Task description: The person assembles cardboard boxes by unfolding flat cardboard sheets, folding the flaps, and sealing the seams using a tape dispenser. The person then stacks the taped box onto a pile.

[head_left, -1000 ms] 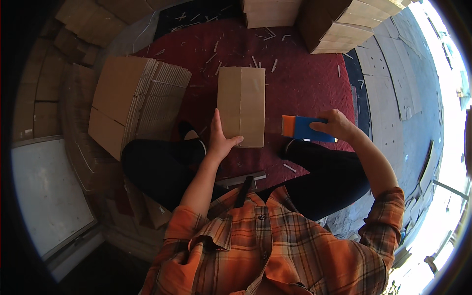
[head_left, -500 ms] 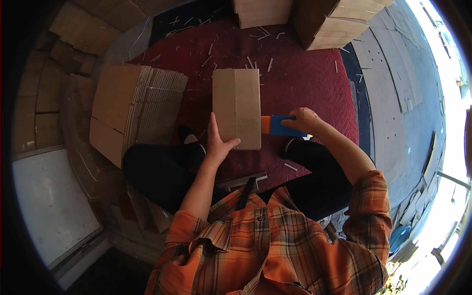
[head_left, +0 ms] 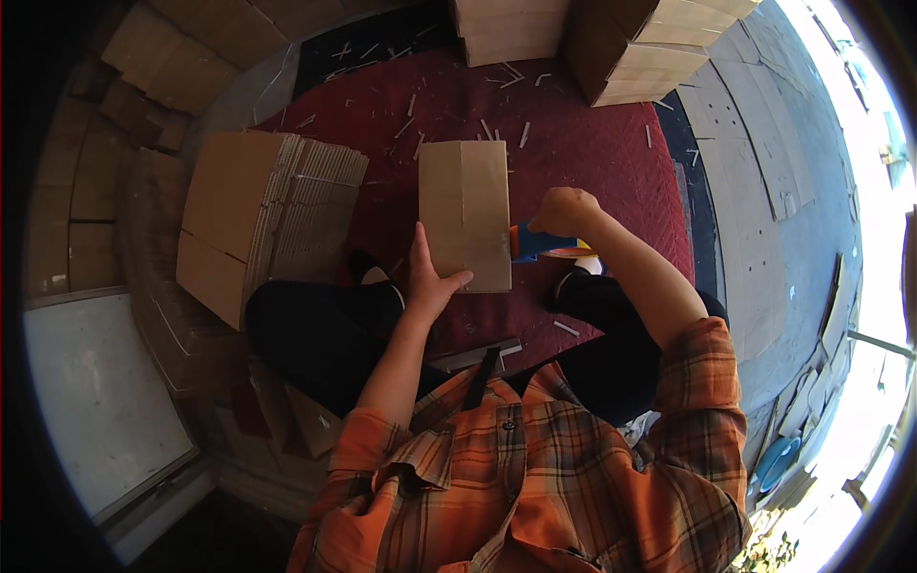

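Note:
A brown cardboard box (head_left: pixel 465 205) stands between my knees over a red mat (head_left: pixel 611 153), its long top panel with a centre seam facing up. My left hand (head_left: pixel 435 277) grips the box's near left corner, with the thumb across the top and the fingers along the side. Against the right side of the box is a blue and orange tape dispenser (head_left: pixel 542 239) with a yellow part. My right hand (head_left: pixel 565 212) is closed round it. The tape itself is hard to make out, and the box's far right side is hidden.
A stack of flattened cardboard boxes (head_left: pixel 239 210) leans at my left. More made-up boxes (head_left: pixel 650 62) stand at the far side. Small cardboard scraps (head_left: pixel 523 134) litter the mat. Flat cardboard sheets (head_left: pixel 755 191) lie on the right, and a pale panel (head_left: pixel 105 382) is at the lower left.
My right hand has moved left and slightly away from me, tilting the tape dispenser against the box's side. The box and my left hand have hardly shifted in the picture.

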Motion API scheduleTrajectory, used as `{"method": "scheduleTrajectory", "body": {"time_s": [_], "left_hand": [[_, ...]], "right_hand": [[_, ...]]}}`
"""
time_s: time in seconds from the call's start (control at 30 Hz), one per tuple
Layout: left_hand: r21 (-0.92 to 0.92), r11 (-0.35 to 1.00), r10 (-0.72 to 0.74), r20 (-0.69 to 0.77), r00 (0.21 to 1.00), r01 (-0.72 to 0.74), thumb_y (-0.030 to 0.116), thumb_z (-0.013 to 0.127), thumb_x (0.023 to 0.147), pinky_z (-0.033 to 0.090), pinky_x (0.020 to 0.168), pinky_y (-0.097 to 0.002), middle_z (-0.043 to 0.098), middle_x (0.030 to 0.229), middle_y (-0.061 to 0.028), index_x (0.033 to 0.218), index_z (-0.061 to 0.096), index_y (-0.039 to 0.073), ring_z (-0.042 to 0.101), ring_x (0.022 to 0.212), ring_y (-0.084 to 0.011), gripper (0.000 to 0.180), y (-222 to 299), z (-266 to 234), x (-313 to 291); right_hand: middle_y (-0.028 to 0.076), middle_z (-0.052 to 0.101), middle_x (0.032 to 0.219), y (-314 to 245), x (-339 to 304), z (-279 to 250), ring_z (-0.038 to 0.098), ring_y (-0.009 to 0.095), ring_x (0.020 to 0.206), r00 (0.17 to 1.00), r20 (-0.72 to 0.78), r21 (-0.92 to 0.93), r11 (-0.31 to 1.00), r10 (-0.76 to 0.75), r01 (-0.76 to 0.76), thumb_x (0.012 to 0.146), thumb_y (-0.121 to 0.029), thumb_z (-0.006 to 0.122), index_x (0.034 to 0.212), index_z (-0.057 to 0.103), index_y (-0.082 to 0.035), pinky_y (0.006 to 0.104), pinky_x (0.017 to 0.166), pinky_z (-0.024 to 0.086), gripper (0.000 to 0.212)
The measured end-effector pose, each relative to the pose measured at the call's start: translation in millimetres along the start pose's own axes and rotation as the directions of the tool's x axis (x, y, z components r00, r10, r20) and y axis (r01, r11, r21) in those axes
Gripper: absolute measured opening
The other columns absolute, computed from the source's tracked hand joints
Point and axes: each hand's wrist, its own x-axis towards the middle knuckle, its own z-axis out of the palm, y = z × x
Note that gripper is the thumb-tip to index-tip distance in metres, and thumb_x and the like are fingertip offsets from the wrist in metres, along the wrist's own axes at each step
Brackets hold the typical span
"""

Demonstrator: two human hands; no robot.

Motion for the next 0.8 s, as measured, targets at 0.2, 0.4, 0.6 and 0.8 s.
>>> {"method": "scheduleTrajectory", "body": {"time_s": [0.2,0.4,0.6,0.8], "left_hand": [[-0.004,1.0,0.019,0.023,1.0,-0.019,0.006,0.086,0.061,0.034,0.112,-0.0428,0.024,0.152,-0.0198,0.154,0.004,0.01,0.032,0.138,-0.0339,0.124,-2,5,5],[-0.203,0.964,-0.16,0.079,0.984,0.173,0.015,0.09,0.06,0.038,0.108,-0.04,0.036,0.148,-0.0201,0.154,0.001,0.008,0.041,0.133,-0.0299,0.13,-1,-5,4],[-0.267,0.904,-0.309,0.134,0.942,0.335,0.04,0.081,0.077,0.039,0.106,-0.0373,0.046,0.141,-0.0203,0.153,0.006,0.005,0.048,0.128,-0.0288,0.113,5,-21,34],[-0.287,0.895,-0.328,0.097,0.94,0.342,0.038,0.064,0.092,0.042,0.101,-0.0365,0.053,0.135,-0.0171,0.147,0.03,0.004,0.052,0.122,-0.0276,0.074,-5,-6,52]], "right_hand": [[0.014,0.071,0.106,-20,36,84,0.069,0.028,0.101,0.995,-0.045,-0.209,0.975,-0.085,0.074,0.086,-0.024,0.056,0.099,0.074,-0.008,0.0377,0.081,0.055,0.028],[0.013,0.072,0.099,-14,38,127,0.07,0.028,0.095,0.984,-0.164,-0.055,0.996,0.065,-0.075,0.083,-0.029,0.061,0.093,0.075,-0.01,0.0365,0.079,0.056,0.026],[0.015,0.072,0.095,9,35,84,0.07,0.029,0.092,0.935,-0.288,0.08,0.978,0.208,-0.193,0.081,-0.04,0.064,0.093,0.074,-0.008,0.0389,0.08,0.055,0.036],[0.015,0.072,0.091,-8,29,30,0.07,0.03,0.089,0.908,-0.393,0.119,0.987,0.143,-0.103,0.08,-0.045,0.066,0.091,0.073,-0.006,0.0414,0.079,0.054,0.041]]}}
